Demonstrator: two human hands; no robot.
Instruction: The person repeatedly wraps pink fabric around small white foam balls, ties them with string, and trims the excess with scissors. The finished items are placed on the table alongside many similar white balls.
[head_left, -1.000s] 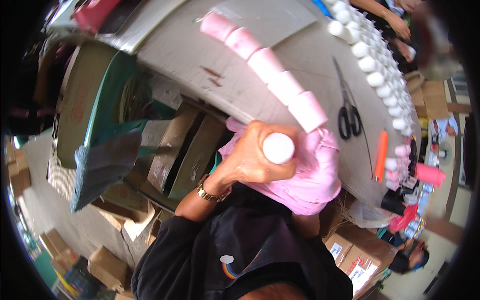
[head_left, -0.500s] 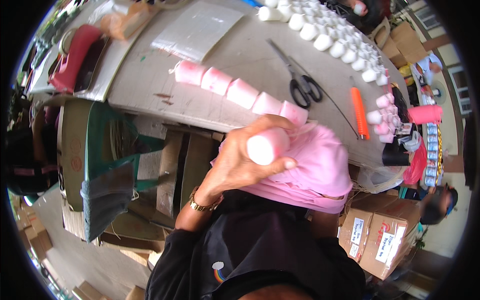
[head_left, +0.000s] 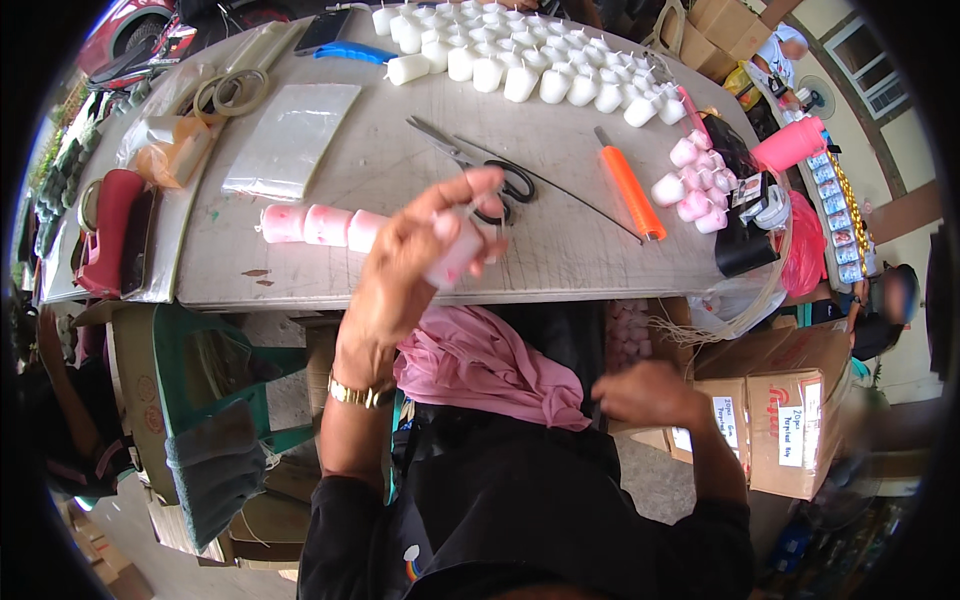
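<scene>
Raised above the table's near edge, my left hand (head_left: 385,265) is closed around a pale pink votive candle (head_left: 455,252), blurred by motion. A row of pink candles (head_left: 326,225) lies end to end on the table just left of that hand; part of the row is hidden behind it. Across my lap spreads a crumpled pink cloth (head_left: 490,365). My right hand (head_left: 650,393) is low at the cloth's right side, its fingers curled; what they hold, if anything, does not show. Beyond it, below the tabletop, sit more pink candles (head_left: 628,330).
Black-handled scissors (head_left: 470,160), a thin dark rod (head_left: 560,195) and an orange-handled tool (head_left: 632,190) lie mid-table. White candles (head_left: 520,80) crowd the far side, with a pink cluster (head_left: 695,180) at right. Clear plastic sheets (head_left: 295,140) and a tape dispenser (head_left: 110,230) are left. Cartons (head_left: 785,430) stand at right.
My left hand has lifted the candle from over the cloth to above the table. My right hand has come out from the cloth toward the right, and the cloth has dropped onto my lap.
</scene>
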